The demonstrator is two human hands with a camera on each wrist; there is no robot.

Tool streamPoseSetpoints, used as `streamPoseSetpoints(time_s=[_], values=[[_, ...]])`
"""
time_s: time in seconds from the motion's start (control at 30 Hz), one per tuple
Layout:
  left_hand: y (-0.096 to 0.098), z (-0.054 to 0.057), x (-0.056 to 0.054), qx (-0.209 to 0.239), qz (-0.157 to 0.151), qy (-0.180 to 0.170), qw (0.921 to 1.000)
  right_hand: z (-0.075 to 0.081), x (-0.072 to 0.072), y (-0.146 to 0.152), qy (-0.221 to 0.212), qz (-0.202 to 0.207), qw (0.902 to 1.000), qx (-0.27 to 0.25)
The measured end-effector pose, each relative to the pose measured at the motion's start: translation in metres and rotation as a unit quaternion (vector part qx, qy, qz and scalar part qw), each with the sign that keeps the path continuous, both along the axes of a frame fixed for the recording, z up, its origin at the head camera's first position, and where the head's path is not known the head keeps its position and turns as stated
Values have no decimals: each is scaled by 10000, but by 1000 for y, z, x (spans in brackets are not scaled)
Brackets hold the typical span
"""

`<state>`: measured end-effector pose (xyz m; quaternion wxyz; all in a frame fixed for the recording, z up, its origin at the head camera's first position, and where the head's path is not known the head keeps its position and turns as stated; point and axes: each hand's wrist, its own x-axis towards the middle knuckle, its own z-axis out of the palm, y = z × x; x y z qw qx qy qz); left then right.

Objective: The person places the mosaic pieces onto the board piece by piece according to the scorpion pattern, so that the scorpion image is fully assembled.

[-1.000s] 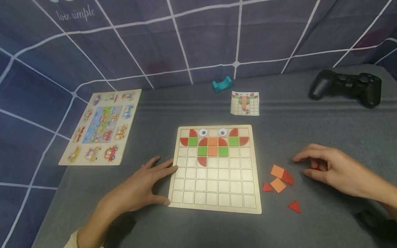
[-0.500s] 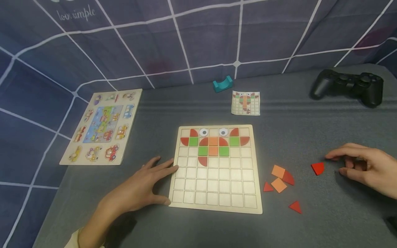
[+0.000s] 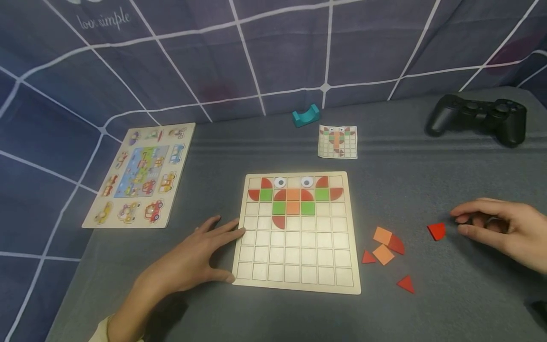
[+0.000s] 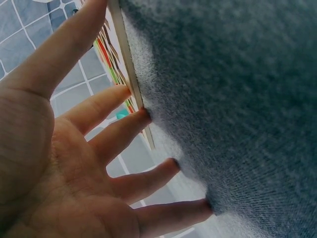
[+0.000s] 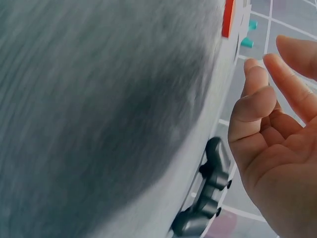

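Observation:
In the head view a wooden grid board (image 3: 292,269) lies on the table, its upper rows holding red quarter-circles, green and orange squares and two googly eyes. My left hand (image 3: 188,259) rests at the board's left side, fingers spread, with fingertips touching its edge; the left wrist view shows that edge by the thumb and nearest fingers. To the right, my right hand (image 3: 504,230) hovers over the table with loosely bent fingers and nothing between them. Just left of its fingertips lies a red quarter-circle piece (image 3: 437,231). Nearer the board are orange squares (image 3: 383,254), another red quarter-circle (image 3: 396,244) and red triangles (image 3: 406,284).
A small pattern card (image 3: 337,142) lies behind the board, near a teal curved block (image 3: 306,116). At the back right sits a black game controller (image 3: 476,118). A wooden vehicle puzzle (image 3: 138,175) lies on the left. Behind everything hangs a dark blue cloth with white lines.
My right hand has moved right, away from the loose pieces, and the red quarter-circle it held now lies on the table. My left hand and the board have stayed put.

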<state>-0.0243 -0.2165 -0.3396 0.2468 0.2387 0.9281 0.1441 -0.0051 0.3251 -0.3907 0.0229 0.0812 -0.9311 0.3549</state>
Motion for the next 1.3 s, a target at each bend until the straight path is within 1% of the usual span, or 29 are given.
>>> streamPoseSetpoints(time_s=[0.2, 0.37, 0.5, 0.63, 0.83, 0.87, 0.93, 1.2, 1.3], values=[[0, -1, 0, -4, 9, -11, 10000, 7, 2, -16, -32, 488, 9988, -74], [0, -1, 0, 6, 13, -6, 10000, 11, 5, -42, 73, 965, 9953, 11], [0, -1, -1, -15, 16, -55, 10000, 15, 6, -66, -62, 1065, 9942, 124], [0, -1, -1, -35, 27, -90, 9999, 20, 3, -86, -223, 1140, 9929, 246], [0, 0, -1, -45, 43, -102, 9999, 19, -5, -100, 158, 1575, 9863, 458], [1, 0, -1, -44, 39, -107, 9999, 19, -6, -101, 151, 1598, 9856, 531], [1, 0, -1, -37, 36, -120, 9999, 18, -8, -102, 99, 1638, 9844, 636], [1, 0, -1, -27, 35, -88, 10000, 22, -13, -102, -576, 1738, 9801, 765], [1, 0, -1, -21, 43, -77, 10000, 23, -14, -102, -670, 1731, 9791, 834]])
